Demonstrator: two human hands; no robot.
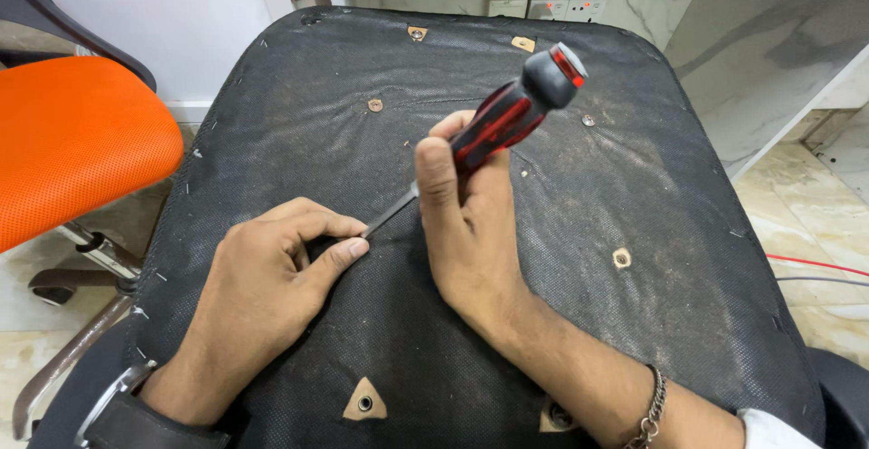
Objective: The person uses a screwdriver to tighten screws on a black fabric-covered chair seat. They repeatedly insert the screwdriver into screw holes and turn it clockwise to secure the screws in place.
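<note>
My right hand (466,223) grips a screwdriver (516,114) with a red and black handle, tilted so the handle points up and to the right. Its thin metal shaft (391,211) slants down left to my left hand (272,272). That hand rests on the underside of an overturned chair seat (634,195), covered in dusty black fabric, with thumb and forefinger pinched around the shaft's tip. What lies under the tip is hidden by the fingers.
Several bolt holes and cut-outs dot the black fabric, among them a triangular one (365,401) near me and a small one (621,257) on the right. An orange mesh chair (77,137) stands at the left. A red cable (815,263) lies on the marble floor at right.
</note>
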